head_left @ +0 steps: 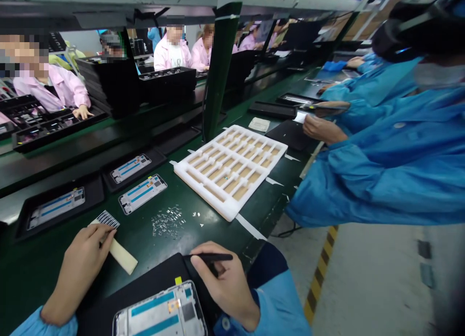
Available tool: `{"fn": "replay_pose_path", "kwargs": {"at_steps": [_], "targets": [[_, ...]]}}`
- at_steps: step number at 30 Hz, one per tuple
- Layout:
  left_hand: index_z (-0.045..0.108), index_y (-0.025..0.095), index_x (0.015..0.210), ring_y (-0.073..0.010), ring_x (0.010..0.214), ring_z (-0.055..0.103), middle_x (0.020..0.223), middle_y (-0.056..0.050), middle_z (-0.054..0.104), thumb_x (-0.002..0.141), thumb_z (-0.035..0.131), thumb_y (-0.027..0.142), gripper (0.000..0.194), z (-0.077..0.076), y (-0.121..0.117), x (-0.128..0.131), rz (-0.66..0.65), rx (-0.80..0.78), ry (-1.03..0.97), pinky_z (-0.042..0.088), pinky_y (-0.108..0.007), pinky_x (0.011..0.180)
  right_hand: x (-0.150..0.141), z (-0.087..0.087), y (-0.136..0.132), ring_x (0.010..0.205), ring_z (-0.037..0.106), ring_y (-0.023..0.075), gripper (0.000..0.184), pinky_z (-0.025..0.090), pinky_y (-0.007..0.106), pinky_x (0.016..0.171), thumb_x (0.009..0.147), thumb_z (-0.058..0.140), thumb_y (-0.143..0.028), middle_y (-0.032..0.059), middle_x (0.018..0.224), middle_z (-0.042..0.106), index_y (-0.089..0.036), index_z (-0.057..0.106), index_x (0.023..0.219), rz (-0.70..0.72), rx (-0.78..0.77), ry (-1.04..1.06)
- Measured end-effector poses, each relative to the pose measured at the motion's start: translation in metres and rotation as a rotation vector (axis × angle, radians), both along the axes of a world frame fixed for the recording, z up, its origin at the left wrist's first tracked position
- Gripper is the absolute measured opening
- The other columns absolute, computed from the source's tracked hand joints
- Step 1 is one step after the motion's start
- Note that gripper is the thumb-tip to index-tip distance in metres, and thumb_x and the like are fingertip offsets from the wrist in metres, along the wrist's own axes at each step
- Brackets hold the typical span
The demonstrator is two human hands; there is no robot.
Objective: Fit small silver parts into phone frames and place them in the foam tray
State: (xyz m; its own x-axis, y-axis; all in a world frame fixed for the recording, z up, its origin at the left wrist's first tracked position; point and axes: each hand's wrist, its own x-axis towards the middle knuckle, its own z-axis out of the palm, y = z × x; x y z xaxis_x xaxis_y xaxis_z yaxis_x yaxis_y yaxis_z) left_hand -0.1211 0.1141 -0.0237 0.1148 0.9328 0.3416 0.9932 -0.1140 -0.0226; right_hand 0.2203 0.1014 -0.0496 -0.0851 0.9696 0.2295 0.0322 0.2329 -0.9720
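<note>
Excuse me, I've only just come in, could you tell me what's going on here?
A person sits at a green bench. Their left hand grips a pale strip carrying a striped sheet. Their right hand holds a slim black tool above a phone frame in a black tray. Small silver pieces lie scattered beside a white foam tray. A co-worker's hand is busy further along.

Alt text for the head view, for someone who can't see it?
The left hand holds a cream strip with a barcode sheet; the right hand holds a black tool above a phone frame in a black tray. A white foam tray lies ahead.
</note>
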Motion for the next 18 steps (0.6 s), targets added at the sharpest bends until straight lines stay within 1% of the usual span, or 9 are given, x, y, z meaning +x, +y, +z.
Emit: {"fn": "replay_pose_path", "kwargs": {"at_steps": [3,6,8,10,12,13,15,16,18], "targets": [[0.073,0.019,0.102,-0.0322,0.090,0.077,0.102,-0.016,0.080,0.111,0.031,0.045,0.050,-0.001,-0.005,0.003,-0.002,-0.012,0.068,0.059,-0.041,0.077,-0.002,-0.003,0.000,0.076,0.077,0.0219,0.015,0.061,0.027,0.066,0.097,0.072,-0.026,0.0091,0.084,0.080,-0.017,0.082,0.090,0.002,0.006,-0.012],[0.069,0.021,0.094,-0.0274,0.069,0.071,0.076,-0.010,0.072,0.110,0.035,0.041,0.042,0.000,-0.010,0.003,0.019,-0.015,0.112,0.049,-0.034,0.059,-0.002,-0.005,-0.001,0.075,0.077,0.0216,0.015,0.060,0.027,0.064,0.098,0.073,-0.028,0.0090,0.085,0.080,-0.017,0.082,0.091,0.001,-0.002,-0.023],[0.068,0.021,0.095,-0.0249,0.059,0.067,0.068,-0.006,0.068,0.111,0.034,0.042,0.043,0.001,-0.012,0.001,0.013,-0.017,0.112,0.044,-0.032,0.052,-0.001,-0.006,0.000,0.076,0.076,0.0217,0.017,0.060,0.027,0.065,0.099,0.073,-0.030,0.0087,0.086,0.080,-0.017,0.082,0.092,0.006,-0.018,-0.009],[0.070,0.020,0.102,-0.0248,0.065,0.071,0.078,-0.008,0.075,0.112,0.032,0.045,0.046,0.005,-0.014,0.002,-0.018,-0.013,0.082,0.049,-0.032,0.056,0.002,-0.005,0.000,0.080,0.077,0.0224,0.021,0.061,0.029,0.070,0.103,0.071,-0.034,0.0086,0.088,0.079,-0.018,0.082,0.095,0.006,-0.032,0.036],[0.071,0.021,0.110,-0.0262,0.084,0.077,0.099,-0.011,0.080,0.113,0.032,0.049,0.049,0.012,-0.019,0.009,-0.056,0.009,0.042,0.057,-0.033,0.070,0.005,-0.001,-0.001,0.092,0.078,0.0240,0.028,0.063,0.032,0.082,0.109,0.064,-0.037,0.0103,0.098,0.080,-0.019,0.082,0.098,0.016,-0.021,0.092],[0.071,0.022,0.111,-0.0260,0.093,0.078,0.107,-0.010,0.080,0.113,0.033,0.052,0.048,0.017,-0.023,0.016,-0.079,0.019,0.007,0.060,-0.033,0.078,0.006,0.003,-0.002,0.098,0.077,0.0248,0.031,0.062,0.035,0.090,0.111,0.060,-0.038,0.0111,0.105,0.080,-0.020,0.082,0.098,0.028,-0.004,0.117],[0.072,0.025,0.109,-0.0221,0.097,0.079,0.109,-0.007,0.079,0.111,0.044,0.056,0.042,0.025,-0.035,0.036,-0.134,0.016,-0.155,0.061,-0.029,0.085,0.008,0.012,-0.009,0.104,0.076,0.0253,0.036,0.060,0.037,0.097,0.114,0.053,-0.035,0.0115,0.110,0.079,-0.021,0.081,0.097,0.064,0.043,0.135],[0.072,0.027,0.107,-0.0189,0.093,0.079,0.105,-0.003,0.080,0.109,0.051,0.056,0.036,0.029,-0.042,0.049,-0.161,-0.009,-0.278,0.061,-0.024,0.083,0.007,0.017,-0.013,0.102,0.076,0.0245,0.035,0.060,0.036,0.095,0.114,0.052,-0.033,0.0109,0.107,0.078,-0.022,0.080,0.098,0.087,0.062,0.122],[0.073,0.029,0.100,-0.0133,0.081,0.080,0.094,0.003,0.081,0.103,0.067,0.053,0.025,0.032,-0.058,0.074,-0.198,-0.109,-0.558,0.060,-0.015,0.075,0.004,0.025,-0.023,0.091,0.075,0.0216,0.025,0.060,0.031,0.083,0.110,0.057,-0.025,0.0084,0.097,0.076,-0.023,0.080,0.103,0.131,0.081,0.061]]}}
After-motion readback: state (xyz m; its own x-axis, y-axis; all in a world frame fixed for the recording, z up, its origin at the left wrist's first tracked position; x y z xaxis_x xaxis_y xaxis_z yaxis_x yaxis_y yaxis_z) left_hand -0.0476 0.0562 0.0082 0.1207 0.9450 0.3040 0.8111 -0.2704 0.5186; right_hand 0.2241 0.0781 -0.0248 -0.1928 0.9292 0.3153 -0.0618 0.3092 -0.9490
